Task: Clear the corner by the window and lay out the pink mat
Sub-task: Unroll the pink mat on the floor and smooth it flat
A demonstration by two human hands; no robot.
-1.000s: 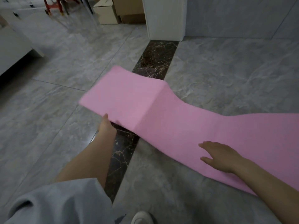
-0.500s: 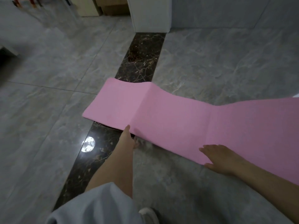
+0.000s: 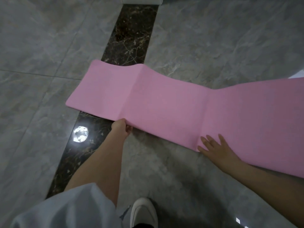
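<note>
Head view: looking straight down at a grey marble floor (image 3: 49, 46), and the pink mat (image 3: 164, 104) stretches from centre frame out past the right edge.
Pink mat: unrolled across the middle of the frame, its left end lying over the dark marble strip (image 3: 130, 35) that runs from top centre down to lower left. Two creases cross it, one near the left end and one right of centre, so it ripples instead of lying fully flat.
Left hand (image 3: 120, 129): at the mat's near edge, just below the left crease. Its grip is on that edge, fingers curled beneath the mat and thumb at the edge on top, and the edge looks slightly raised there.
Right hand (image 3: 215, 146): palm down on the mat at lower right of centre, fingers straight and spread, pressing the near edge just right of the second crease. No grip here, the hand lies flat and open on the pink.
Sleeve (image 3: 65, 209): pale grey fabric fills the lower left corner, covering the upper part of the left arm.
Shoe (image 3: 143, 211): a white shoe at bottom centre, planted on the grey floor, well apart from the mat.
Reflection (image 3: 80, 134): a bright round light glints on the dark strip, left of the left hand.
Top edge: a sliver of white base (image 3: 141, 0) meets the head of the dark strip; what it belongs to I cannot tell.
</note>
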